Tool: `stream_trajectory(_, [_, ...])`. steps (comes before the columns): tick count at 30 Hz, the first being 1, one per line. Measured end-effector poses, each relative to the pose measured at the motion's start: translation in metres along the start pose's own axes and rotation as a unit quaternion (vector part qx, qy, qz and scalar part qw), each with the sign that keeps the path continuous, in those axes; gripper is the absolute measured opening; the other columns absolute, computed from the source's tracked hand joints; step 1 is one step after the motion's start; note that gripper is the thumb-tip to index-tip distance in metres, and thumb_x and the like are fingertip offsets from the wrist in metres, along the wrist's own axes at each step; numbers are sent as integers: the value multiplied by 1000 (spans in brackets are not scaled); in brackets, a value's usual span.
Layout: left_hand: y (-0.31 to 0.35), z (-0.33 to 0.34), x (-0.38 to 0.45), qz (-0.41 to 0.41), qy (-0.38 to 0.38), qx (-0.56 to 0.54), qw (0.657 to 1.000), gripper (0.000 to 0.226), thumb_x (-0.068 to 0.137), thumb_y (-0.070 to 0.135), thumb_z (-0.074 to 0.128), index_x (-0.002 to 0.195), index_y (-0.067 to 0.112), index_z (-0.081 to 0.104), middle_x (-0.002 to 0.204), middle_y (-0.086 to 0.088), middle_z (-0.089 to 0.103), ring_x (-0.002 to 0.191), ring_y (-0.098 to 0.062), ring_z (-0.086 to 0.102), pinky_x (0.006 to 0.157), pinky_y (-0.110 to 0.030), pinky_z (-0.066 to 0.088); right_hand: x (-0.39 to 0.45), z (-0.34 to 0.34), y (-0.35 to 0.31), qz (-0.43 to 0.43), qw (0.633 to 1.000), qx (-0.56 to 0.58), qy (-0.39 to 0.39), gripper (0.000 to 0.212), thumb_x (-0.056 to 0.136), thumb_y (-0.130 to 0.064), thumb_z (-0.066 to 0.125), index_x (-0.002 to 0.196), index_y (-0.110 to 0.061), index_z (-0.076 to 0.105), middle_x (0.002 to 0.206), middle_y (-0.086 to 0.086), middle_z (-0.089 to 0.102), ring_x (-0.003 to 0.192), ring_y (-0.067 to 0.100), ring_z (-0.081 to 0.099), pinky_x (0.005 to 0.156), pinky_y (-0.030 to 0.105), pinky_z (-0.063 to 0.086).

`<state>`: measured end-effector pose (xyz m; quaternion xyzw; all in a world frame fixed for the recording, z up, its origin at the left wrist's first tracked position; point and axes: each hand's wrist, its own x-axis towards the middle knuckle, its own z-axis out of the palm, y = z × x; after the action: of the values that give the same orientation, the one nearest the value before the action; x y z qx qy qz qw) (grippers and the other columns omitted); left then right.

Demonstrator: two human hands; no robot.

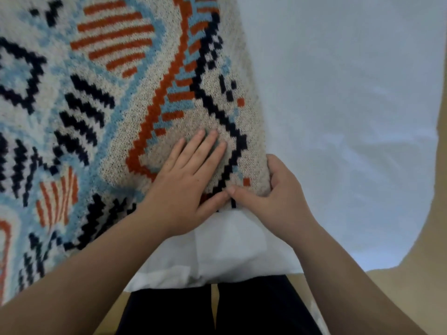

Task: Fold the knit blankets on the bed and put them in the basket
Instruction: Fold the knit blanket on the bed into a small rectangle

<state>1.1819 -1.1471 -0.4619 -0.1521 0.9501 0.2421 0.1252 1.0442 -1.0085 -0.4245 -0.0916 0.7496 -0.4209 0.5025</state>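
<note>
a: from the head view, where's the knit blanket (101,97)?

b: spread over the left part of the bed (350,117), its near right corner just at the bed's front edge, in front of the person.

a: how would you expect it to handle?

b: soft and floppy, i'd judge, a thick knit with some weight; not slippery, not fragile. it'll sag and stretch if lifted from the middle, so corners and edges look like the best places to take hold.

a: and the hands?

b: the left hand (186,180) lies flat on the knit, fingers straight and close together, pressing it down. the right hand (273,192) curls round the corner, thumb on top, fingers wrapped over the side edge, pinching the fabric.

a: a basket?

b: none in view.
</note>
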Motion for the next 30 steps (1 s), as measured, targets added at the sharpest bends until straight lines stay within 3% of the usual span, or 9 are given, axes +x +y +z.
stream_trajectory(4, [13,4,-9,7,4,-45,999,73,102,57,23,160,15,11,168,-5,3,155,-20,-6,124,-45,-2,-17,-8,8,32,998,56,11,37,81,-2,78,108,-21,62,94,0,77,85,17,75,73,37,61])
stream_trajectory(7, [30,13,-13,24,-6,-48,999,73,102,58,21,160,15,10,168,-4,1,155,-20,-6,124,-46,-2,-32,-19,13,25,997,38,68,27,80,-2,79,96,-20,68,84,-4,77,72,14,74,62,32,60])
stream_trajectory(10, [56,26,-17,31,-17,-56,998,73,102,57,20,160,14,8,168,-6,-1,154,-21,-8,124,-45,-3,-51,-38,20,18,997,-25,76,25,78,-6,80,90,-26,70,80,-9,75,68,10,73,61,31,61])
stream_trajectory(15, [100,62,-23,25,-35,-12,999,73,103,57,20,160,13,9,168,-10,2,154,-23,-8,123,-44,-7,-72,-75,44,63,983,-149,86,30,76,-20,83,91,-40,66,81,-15,71,64,6,68,60,35,60])
stream_trajectory(18, [106,70,-21,2,-35,-3,999,73,103,56,23,160,12,7,168,-9,1,154,-23,-7,123,-45,-2,-66,-78,51,61,979,-174,89,34,75,-25,85,96,-41,63,81,-13,68,59,4,65,52,24,55])
stream_trajectory(20, [100,66,-19,0,-23,6,1000,73,103,56,23,159,13,10,168,-8,5,155,-23,-2,123,-46,2,-59,-74,51,46,974,-207,80,34,74,-32,85,100,-38,63,81,-20,67,62,-2,63,56,20,50])
stream_trajectory(24, [75,49,-18,-44,-12,66,997,77,101,63,21,158,12,14,167,-9,9,155,-25,4,123,-50,6,-45,-72,46,67,960,-266,65,46,70,-60,79,103,-37,57,89,-23,67,71,-4,63,68,29,54])
stream_trajectory(26, [65,42,-13,-61,-18,80,995,81,99,68,19,159,14,10,167,-9,5,155,-25,1,122,-49,5,-34,-69,37,76,967,-239,53,48,70,-63,76,103,-33,58,97,-23,66,79,1,65,73,32,55])
stream_trajectory(30, [65,36,7,-57,-13,72,996,81,97,69,15,159,18,3,168,-7,1,154,-23,-5,123,-48,1,-9,-58,17,59,990,-122,32,35,73,-53,80,99,-37,64,89,-18,72,74,-5,67,69,26,56])
